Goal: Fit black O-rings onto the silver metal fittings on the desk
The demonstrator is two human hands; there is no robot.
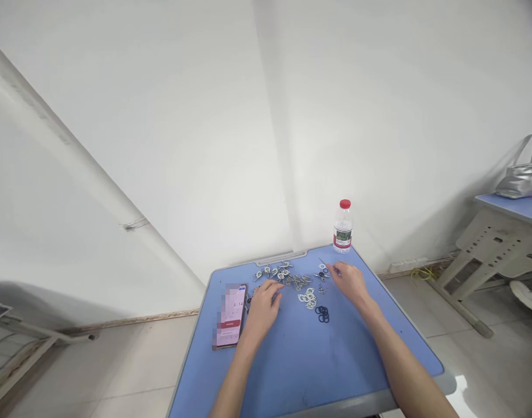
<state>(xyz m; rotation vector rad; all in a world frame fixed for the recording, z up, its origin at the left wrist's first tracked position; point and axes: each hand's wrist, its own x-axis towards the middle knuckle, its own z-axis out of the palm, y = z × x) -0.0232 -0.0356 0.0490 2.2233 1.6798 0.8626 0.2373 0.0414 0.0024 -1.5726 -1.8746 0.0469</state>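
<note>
My left hand (261, 309) rests palm down on the blue table (301, 360), fingers curled toward a heap of small metal parts (283, 274). My right hand (349, 283) lies farther right with fingertips pinched near a few small rings and screws (322, 273). Whether those fingers hold a piece is too small to tell. Between the hands lie a cluster of white washers (308, 298) and a group of black rubber rings (322, 314).
A phone (230, 316) with a lit screen lies left of my left hand. A water bottle with a red cap (343, 227) stands at the table's far right corner. Another blue desk (514, 209) with a silver bag (522, 177) stands at right.
</note>
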